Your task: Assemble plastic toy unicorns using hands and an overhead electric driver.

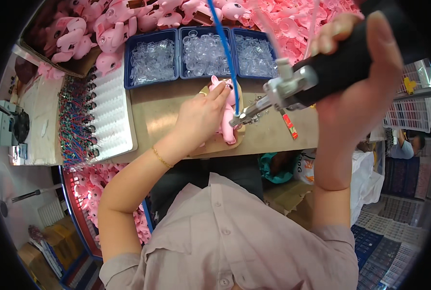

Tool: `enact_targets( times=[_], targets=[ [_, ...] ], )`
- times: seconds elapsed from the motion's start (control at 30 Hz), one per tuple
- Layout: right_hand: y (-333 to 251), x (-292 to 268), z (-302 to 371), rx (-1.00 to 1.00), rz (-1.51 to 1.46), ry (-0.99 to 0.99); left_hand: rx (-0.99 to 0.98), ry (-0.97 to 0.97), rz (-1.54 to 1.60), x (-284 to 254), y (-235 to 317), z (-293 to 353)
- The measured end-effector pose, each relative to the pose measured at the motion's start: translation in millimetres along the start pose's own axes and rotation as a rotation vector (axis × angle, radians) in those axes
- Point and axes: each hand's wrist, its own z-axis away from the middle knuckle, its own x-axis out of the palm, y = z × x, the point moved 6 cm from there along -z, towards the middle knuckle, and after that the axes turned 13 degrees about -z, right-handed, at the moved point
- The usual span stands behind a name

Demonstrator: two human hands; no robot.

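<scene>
A pink plastic toy animal (228, 131) lies on a tan oval holder (241, 99) at the middle of the bench. My left hand (199, 112) holds it there, its fingers pressed together over the toy's upper part and hiding some of it. My right hand (358, 108) is wrapped round the black body of a power screwdriver (338, 70) with a metal nose. The screwdriver slants down to the left, and its tip is at the toy's side; whether it touches I cannot tell. A blue hose (227, 46) hangs down to this tip.
Three blue bins (177, 77) of clear plastic parts line the back, before heaped pink toy parts (293, 31). On the left stand a white ribbed tray (121, 125) and bundled wired components (75, 118). A red marked strip (289, 126) and small loose metal pieces lie right of the toy.
</scene>
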Motion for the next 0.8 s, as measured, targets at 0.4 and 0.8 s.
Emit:
enact_targets(
  times=[0.4,0.8],
  targets=[
    [32,0,35,-0.064,0.09,0.029,0.069,0.05,-0.029,4,5,-4],
    [-4,-18,-60,0.165,-0.174,-0.236,-0.262,0.106,0.221,-4,-110,-41]
  ],
)
